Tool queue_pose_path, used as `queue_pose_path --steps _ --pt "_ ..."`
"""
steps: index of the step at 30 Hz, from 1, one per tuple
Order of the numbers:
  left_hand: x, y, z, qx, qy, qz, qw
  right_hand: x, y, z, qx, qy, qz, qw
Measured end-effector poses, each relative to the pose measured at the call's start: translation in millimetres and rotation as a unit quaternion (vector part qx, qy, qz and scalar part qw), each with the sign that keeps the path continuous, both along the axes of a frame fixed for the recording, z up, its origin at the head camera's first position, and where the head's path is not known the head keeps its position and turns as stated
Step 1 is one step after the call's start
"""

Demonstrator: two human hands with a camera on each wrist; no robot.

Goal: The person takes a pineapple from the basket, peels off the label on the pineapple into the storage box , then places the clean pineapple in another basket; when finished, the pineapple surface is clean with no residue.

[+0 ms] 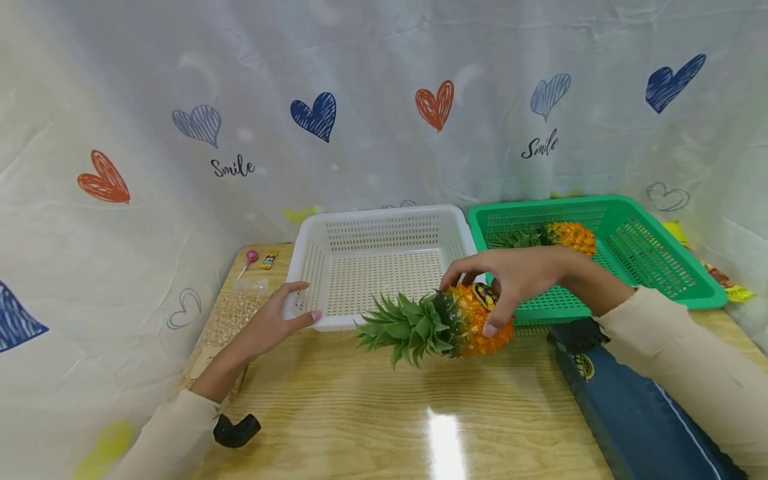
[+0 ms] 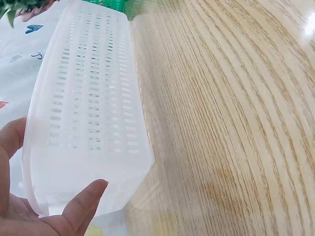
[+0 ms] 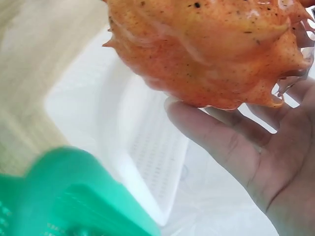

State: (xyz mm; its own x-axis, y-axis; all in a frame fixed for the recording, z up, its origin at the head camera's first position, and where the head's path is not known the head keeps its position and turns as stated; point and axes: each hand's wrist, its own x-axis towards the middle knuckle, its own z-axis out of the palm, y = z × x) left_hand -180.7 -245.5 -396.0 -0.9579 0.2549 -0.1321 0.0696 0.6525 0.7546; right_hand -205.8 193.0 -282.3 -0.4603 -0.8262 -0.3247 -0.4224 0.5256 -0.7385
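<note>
A small orange pineapple (image 1: 474,320) with a green leafy crown is gripped from above by my right hand (image 1: 528,277). The crown points left, and the fruit is in front of the gap between two baskets. Its spiky orange skin fills the top of the right wrist view, with my right thumb (image 3: 216,132) against it. My left hand (image 1: 273,323) holds the front left corner of the white basket (image 1: 384,213). In the left wrist view, my left thumb (image 2: 86,201) lies along the basket's outer wall. A second pineapple (image 1: 570,237) lies in the green basket (image 1: 690,273).
At the left edge of the wooden table (image 1: 336,413) are a pink lollipop (image 1: 252,255), a small yellow packet (image 1: 269,260) and a clear bag of pale pieces (image 1: 231,313). A dark blue bag (image 1: 636,407) lies front right. Snack packets (image 1: 729,283) sit beyond the green basket.
</note>
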Motion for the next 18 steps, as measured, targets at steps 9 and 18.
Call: queue_pose_path --steps 9,18 --pt "0.4 0.1 0.5 0.0 -0.005 0.001 1.0 32.4 -2 -19.7 -0.009 -0.019 0.018 0.9996" --pt "0.8 1.0 -0.1 0.007 -0.004 -0.001 1.0 57.2 -5 -49.8 -0.014 -0.003 0.036 0.9993"
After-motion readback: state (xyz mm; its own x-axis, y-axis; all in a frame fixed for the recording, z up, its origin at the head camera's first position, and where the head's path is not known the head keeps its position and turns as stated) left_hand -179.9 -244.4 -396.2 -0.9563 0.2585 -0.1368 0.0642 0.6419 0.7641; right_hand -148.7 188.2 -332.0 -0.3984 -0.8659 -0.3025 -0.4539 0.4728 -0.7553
